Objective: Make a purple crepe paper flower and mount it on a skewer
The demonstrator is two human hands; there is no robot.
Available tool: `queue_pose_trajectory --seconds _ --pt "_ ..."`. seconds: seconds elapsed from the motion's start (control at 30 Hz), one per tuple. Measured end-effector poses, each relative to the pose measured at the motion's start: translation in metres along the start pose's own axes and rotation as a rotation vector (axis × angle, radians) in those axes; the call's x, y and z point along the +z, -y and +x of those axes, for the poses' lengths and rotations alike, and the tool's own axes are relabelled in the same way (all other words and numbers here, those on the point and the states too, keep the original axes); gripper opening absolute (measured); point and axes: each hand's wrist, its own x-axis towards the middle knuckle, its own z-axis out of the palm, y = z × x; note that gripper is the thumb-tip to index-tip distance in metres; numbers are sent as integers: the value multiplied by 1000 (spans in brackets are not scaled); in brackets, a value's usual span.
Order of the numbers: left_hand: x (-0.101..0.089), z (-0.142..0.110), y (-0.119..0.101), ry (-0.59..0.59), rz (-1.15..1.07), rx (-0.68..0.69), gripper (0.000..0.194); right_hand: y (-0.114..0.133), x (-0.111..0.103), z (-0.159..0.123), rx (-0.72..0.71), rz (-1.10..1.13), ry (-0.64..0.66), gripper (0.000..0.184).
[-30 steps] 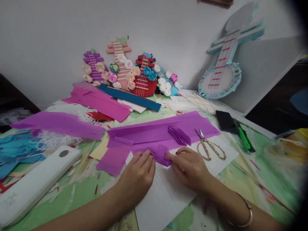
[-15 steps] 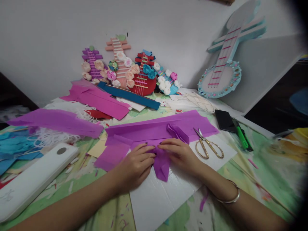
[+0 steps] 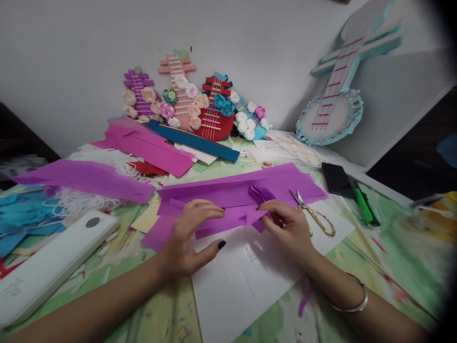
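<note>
Between thumb and fingers, my right hand pinches a small folded piece of purple crepe paper. My left hand is open to its left, thumb spread away from the fingers and nothing gripped. Both hands are over a white board. Behind them lies a long purple paper sheet, with a twisted purple paper piece on it. Gold-handled scissors rest just right of my right hand, which partly hides one handle loop.
A white oblong device lies at left, below another purple sheet. A green utility knife and a black phone-like slab lie at right. Flower-decorated paper instruments lean on the wall; a larger light-blue one stands right.
My left hand has drawn back from the purple paper and opened. My right hand has moved right, and the hanging purple piece is now lifted sideways in its fingers.
</note>
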Motion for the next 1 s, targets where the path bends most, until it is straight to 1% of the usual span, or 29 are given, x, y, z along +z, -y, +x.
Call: queue_pose_trajectory --seconds 0.03,0.07,0.1,0.13,0.17,0.23,0.3,0.37,0.4,0.47,0.57,0.73,0.83,0.93,1.0 --pt "1 1 -1 -7 30 -2 34 -2 0 0 31 -71 -80 11" --pt "3 1 -2 -21 76 -4 37 -3 0 0 32 -142 -138 9" --pt "5 0 -2 -36 129 -5 39 -4 1 0 4 -206 -171 8" --pt "8 0 -3 -46 182 1 41 -5 3 -1 -47 -259 -172 8" --pt "11 -1 -3 -50 229 10 41 -5 5 -1 -115 -300 -149 9" --pt "16 -4 -2 -33 311 39 39 -5 11 -2 -256 -360 -37 12" --pt "20 -5 -1 10 380 75 26 -5 16 -3 -349 -386 121 13" --pt "21 -6 1 66 429 101 11 -5 20 -4 -382 -359 239 13" --pt "21 -6 1 93 445 105 6 -5 22 -5 -382 -328 273 13" --pt "21 -6 2 124 459 105 9 -6 22 -5 -368 -255 303 15" --pt "21 -5 2 139 444 112 9 -6 21 -4 -336 -173 322 16" --pt "22 -6 2 157 403 197 10 -5 19 -2 -330 -95 341 18" --pt "22 -7 4 175 420 230 13 -4 18 -2 -339 -84 349 27" --pt "22 -7 5 176 458 224 14 -3 16 -3 -293 -168 277 44" --pt "21 -7 5 165 466 215 16 -2 16 -3 -246 -236 199 45"
